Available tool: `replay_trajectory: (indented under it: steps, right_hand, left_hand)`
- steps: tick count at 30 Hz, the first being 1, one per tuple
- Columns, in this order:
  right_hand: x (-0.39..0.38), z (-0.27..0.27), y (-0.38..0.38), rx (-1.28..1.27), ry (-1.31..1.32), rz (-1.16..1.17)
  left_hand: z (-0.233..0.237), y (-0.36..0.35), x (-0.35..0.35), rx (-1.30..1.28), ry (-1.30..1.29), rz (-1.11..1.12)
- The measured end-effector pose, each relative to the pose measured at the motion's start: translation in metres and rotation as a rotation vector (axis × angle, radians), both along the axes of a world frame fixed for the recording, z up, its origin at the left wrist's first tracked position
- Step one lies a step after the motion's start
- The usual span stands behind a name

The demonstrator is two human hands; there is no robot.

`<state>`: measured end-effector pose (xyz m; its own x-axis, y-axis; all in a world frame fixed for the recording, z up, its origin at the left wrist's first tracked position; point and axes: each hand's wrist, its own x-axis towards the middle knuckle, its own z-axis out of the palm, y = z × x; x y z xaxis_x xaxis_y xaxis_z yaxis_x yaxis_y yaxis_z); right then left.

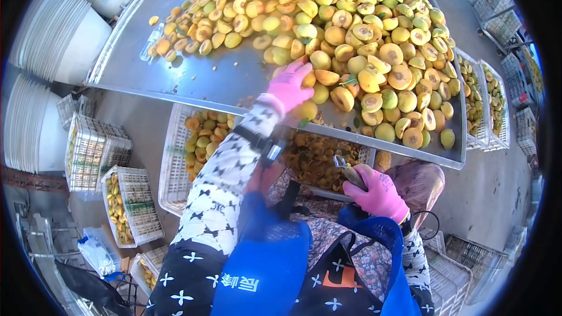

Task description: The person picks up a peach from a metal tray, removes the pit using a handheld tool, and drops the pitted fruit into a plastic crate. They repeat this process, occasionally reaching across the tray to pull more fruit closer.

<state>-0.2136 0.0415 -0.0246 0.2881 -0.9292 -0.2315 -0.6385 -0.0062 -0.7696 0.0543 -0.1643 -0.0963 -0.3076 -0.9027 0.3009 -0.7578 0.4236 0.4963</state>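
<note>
My left hand (288, 89), in a pink glove, reaches over the near edge of the metal table (205, 85). Its fingers are spread against the pile of halved yellow peaches (341, 98), with nothing visibly gripped. Pits show in many of the cut faces. Lower and to the right, my right hand (379, 195), also pink-gloved, is wrapped round a pitting tool (353, 174) with a dark handle and a metal loop at its tip. Below the table edge, between my knees, sits a crate of small brown pieces (322, 155), probably pits, partly hidden by my arm.
A white crate of fruit (202, 140) stands under the table's left part. More crates with fruit (132, 205) are on the floor at left, and others (494, 105) at right. Stacked white trays (55, 35) rise at the far left. A clear plastic bottle (152, 41) lies on the table.
</note>
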Motion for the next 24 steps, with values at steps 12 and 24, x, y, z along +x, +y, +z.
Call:
replay_trajectory:
  steps: [12,24]
  right_hand:
    - [0.027,0.020,-0.013,0.479,-0.688,-0.355]
    - [0.040,0.042,-0.043,-0.552,-0.131,-0.275]
  left_hand:
    - [0.051,0.085,0.013,0.683,1.898,-0.213]
    - [0.104,0.155,-0.056,0.867,1.478,-0.229]
